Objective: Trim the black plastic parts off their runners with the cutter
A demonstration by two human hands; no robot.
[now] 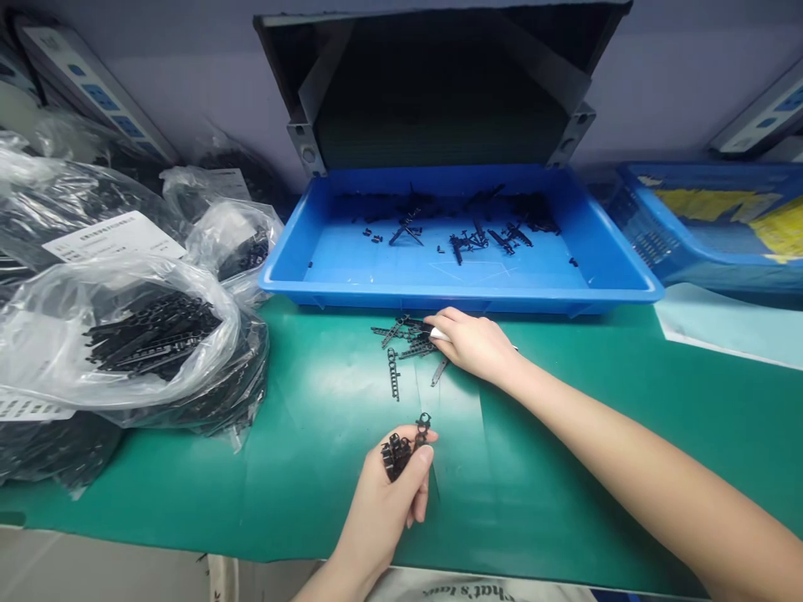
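Note:
My left hand [392,493] is closed around a bunch of small black plastic strips [396,456], one of them with a ring end pinched upright between thumb and forefinger. Farther forward, my right hand [473,341] reaches down to a loose pile of black plastic strips [415,339] on the green mat. In its curled fingers is a slim white object [440,334], mostly hidden by the hand; its kind does not show. The fingertips touch the right side of the pile. One ladder-like black strip [393,374] lies apart, nearer to me.
A blue tray [464,297] with scattered black parts stands behind the pile, under a dark shelf [439,92]. On the left, an open clear bag [232,334] holds many black strips, among other bags. A blue basket [665,242] is at the right, near pale paper [728,326].

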